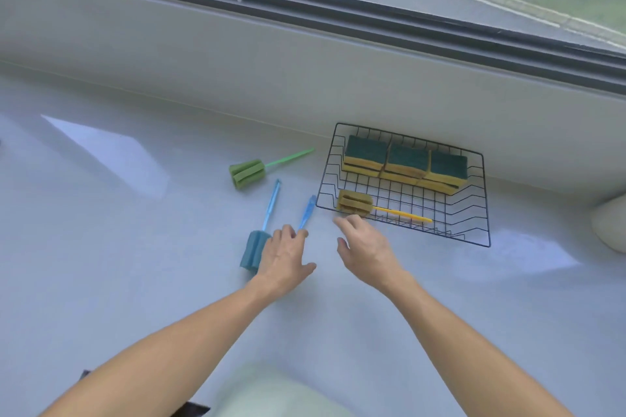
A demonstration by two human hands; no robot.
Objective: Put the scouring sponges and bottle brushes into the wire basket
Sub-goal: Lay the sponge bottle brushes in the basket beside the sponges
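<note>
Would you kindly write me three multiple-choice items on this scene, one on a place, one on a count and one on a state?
1. Where does the yellow brush lie?
A. Inside the wire basket, along its near edge
B. On the floor beside the green brush
C. On the window ledge

2. How many brushes lie outside the basket?
A. One
B. Three
C. Five

3. What is the left hand doing?
A. Lifting a sponge high in the air
B. Reaching down, fingers at a blue handle
C. Resting inside the basket

Answers:
1 A, its foam head and handle sit within the wire rim.
2 B, the green brush, the blue brush with a foam head, and another blue handle by the left hand's fingers.
3 B, its fingertips meet the lower end of that handle on the floor.
</note>
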